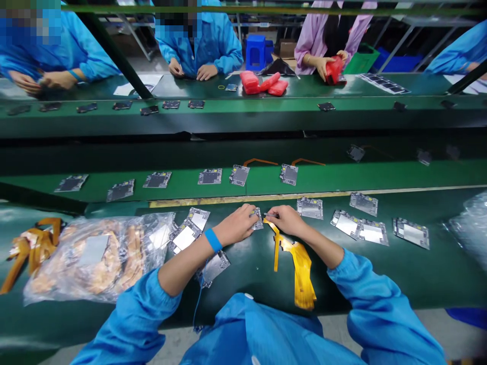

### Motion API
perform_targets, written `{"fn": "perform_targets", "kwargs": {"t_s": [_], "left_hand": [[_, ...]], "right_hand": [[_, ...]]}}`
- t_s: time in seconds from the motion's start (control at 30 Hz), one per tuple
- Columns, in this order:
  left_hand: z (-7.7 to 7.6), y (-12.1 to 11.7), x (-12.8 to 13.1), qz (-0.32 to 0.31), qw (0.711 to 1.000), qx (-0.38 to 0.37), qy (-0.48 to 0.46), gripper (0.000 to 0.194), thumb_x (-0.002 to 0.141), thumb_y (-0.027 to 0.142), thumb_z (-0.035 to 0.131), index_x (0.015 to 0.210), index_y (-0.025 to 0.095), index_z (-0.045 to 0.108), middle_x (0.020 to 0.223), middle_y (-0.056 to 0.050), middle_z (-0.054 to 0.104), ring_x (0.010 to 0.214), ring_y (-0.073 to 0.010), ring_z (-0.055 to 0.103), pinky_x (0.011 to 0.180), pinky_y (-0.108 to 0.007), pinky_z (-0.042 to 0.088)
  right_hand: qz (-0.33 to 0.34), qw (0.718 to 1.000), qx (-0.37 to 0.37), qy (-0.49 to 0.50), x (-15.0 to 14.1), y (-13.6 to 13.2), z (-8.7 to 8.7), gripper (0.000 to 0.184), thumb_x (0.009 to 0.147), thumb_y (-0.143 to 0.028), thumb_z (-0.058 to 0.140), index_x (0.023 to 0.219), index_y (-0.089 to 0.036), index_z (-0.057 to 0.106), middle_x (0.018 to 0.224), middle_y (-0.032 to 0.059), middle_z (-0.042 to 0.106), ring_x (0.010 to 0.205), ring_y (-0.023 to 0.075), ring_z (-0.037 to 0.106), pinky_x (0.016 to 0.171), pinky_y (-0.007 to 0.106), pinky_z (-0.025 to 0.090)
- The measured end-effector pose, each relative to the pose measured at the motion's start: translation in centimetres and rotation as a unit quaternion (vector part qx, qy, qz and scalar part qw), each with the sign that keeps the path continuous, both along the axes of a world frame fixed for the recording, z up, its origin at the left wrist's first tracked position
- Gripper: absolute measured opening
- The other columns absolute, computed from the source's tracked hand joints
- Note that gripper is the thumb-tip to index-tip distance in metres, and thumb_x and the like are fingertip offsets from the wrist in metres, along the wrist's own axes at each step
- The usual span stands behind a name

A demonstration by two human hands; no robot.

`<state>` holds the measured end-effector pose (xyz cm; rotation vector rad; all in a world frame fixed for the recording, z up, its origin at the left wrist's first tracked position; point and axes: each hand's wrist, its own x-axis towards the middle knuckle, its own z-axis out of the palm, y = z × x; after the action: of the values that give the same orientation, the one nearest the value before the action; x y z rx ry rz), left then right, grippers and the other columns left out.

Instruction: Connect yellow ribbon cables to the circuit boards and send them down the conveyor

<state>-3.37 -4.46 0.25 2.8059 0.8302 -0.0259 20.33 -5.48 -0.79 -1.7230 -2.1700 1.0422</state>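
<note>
My left hand (pixel 239 223) is closed on the edge of a small circuit board (pixel 258 218), wearing a blue wrist strap (pixel 213 240) with a thin cord. Just to the right, my right hand (pixel 287 220) pinches the upper end of a yellow flex cable (pixel 276 248), close to the board but apart from it. A small greyish bit shows at those fingertips, too small to name. Below that hand lies a bundle of yellow flex cables (pixel 303 276). More circuit boards (pixel 185 237) lie left of my left wrist, and another board (pixel 215 267) is partly under my forearm.
A clear plastic bag of flex cables (pixel 95 258) and loose orange cables (pixel 36 246) lie left. Boards (pixel 373 232) and bubble wrap (pixel 470 228) are right. Beyond a ledge, a green belt (pixel 178 191) carries boards, some with cables. Co-workers sit opposite near red packets (pixel 262 82).
</note>
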Motion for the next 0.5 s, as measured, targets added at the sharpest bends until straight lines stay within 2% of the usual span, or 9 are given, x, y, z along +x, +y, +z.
{"fn": "perform_targets", "kwargs": {"t_s": [0.3,0.5], "left_hand": [[-0.2,0.0,-0.1,0.000,1.000,-0.004,-0.023,0.014,0.094,0.019,0.064,0.108,0.015,0.063,0.135,-0.019,0.053,0.128,-0.0327,0.050,0.108,-0.047,0.048],[-0.6,0.0,-0.3,-0.005,0.999,-0.001,-0.032,0.013,0.094,0.019,0.065,0.106,0.015,0.064,0.134,-0.018,0.053,0.126,-0.0335,0.051,0.107,-0.048,0.049]], "right_hand": [[0.017,0.997,0.021,-0.071,-0.5,-0.1,0.4,0.018,0.097,-0.033,0.064,0.099,-0.027,0.081,0.093,0.0027,0.080,0.085,0.0209,0.071,0.065,0.026,0.036],[0.045,0.994,-0.001,-0.097,-0.9,0.7,1.5,0.019,0.097,-0.034,0.064,0.100,-0.027,0.081,0.095,0.0016,0.080,0.089,0.0199,0.071,0.066,0.025,0.036]]}}
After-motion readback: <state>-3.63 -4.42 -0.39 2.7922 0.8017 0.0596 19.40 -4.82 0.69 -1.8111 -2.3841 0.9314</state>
